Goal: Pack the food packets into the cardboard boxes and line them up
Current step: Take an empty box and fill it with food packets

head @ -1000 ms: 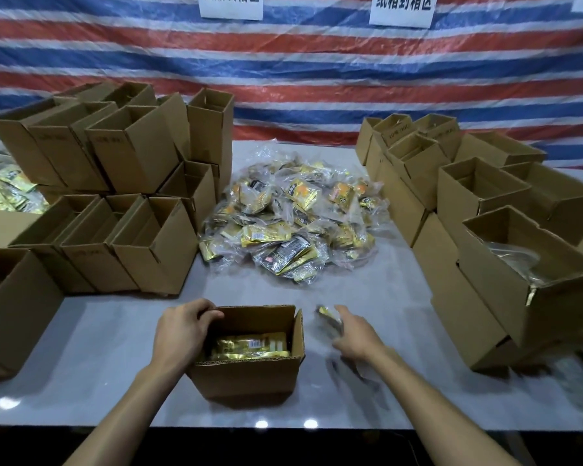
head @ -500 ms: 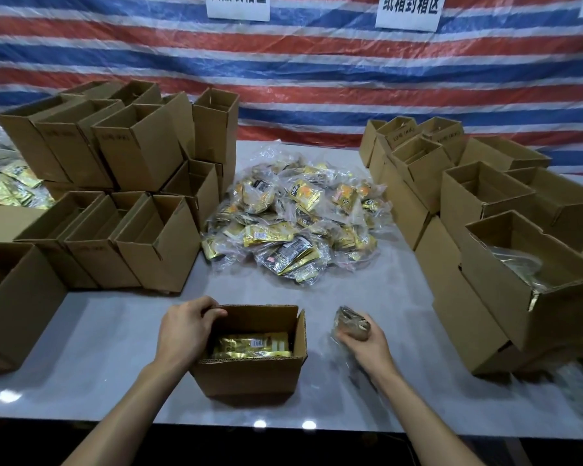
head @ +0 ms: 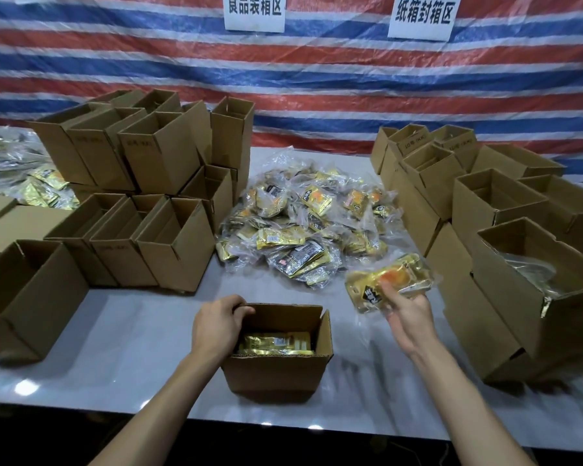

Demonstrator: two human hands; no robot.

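Pinching packet [head: 389, 285] — left hand [head: 216, 326] on box [head: 276, 371]

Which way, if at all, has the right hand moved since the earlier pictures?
Yes. The right hand has risen and drifted rightward from the small open brown cardboard box, now gripping a gold plastic food packet.

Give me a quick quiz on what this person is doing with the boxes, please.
1. True or false: the right hand holds a packet.
2. The left hand grips: a) the rim of the open box in front; b) a paper sign; c) nothing.
3. What already lies inside that box?
Key: 1 true; 2 a; 3 gold packets.
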